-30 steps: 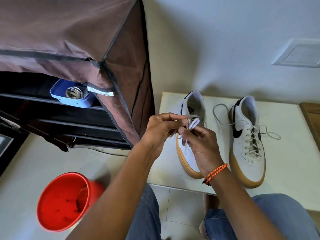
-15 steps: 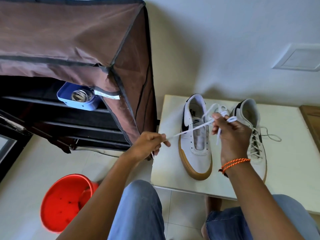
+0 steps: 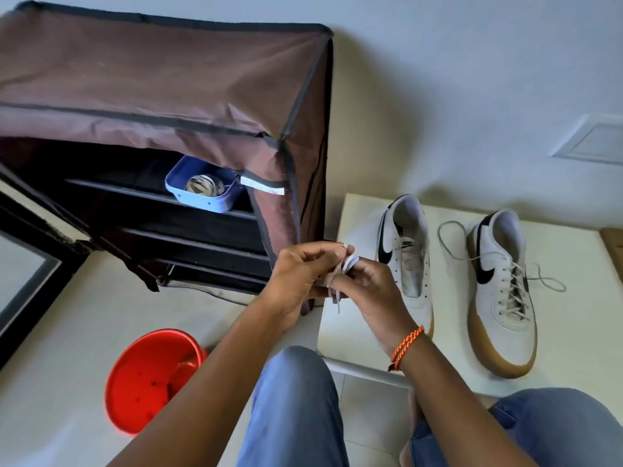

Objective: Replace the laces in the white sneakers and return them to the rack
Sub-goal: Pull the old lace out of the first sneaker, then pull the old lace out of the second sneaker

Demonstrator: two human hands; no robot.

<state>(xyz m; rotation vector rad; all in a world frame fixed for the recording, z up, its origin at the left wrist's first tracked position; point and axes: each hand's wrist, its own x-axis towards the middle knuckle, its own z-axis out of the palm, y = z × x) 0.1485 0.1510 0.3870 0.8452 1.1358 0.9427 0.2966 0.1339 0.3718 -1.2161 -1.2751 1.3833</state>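
Two white sneakers with gum soles stand side by side on a low white table [image 3: 573, 332]. The left sneaker [image 3: 409, 264] has no lace in its eyelets. The right sneaker [image 3: 502, 291] is laced, its grey lace ends lying loose on the table. In front of the table's left edge my left hand [image 3: 300, 278] and my right hand [image 3: 367, 291] meet and both pinch a folded white lace [image 3: 347, 264], a short end of it hanging down between them.
A brown fabric-covered shoe rack [image 3: 168, 96] stands at left with dark shelves; a blue box [image 3: 205, 188] holding coiled laces sits on one shelf. A red bucket [image 3: 151, 382] is on the floor at lower left. My knees in jeans fill the bottom.
Half a second ago my hands were apart with the lace stretched between them over the left sneaker. Now they have come together left of the sneaker, the lace bunched between them.
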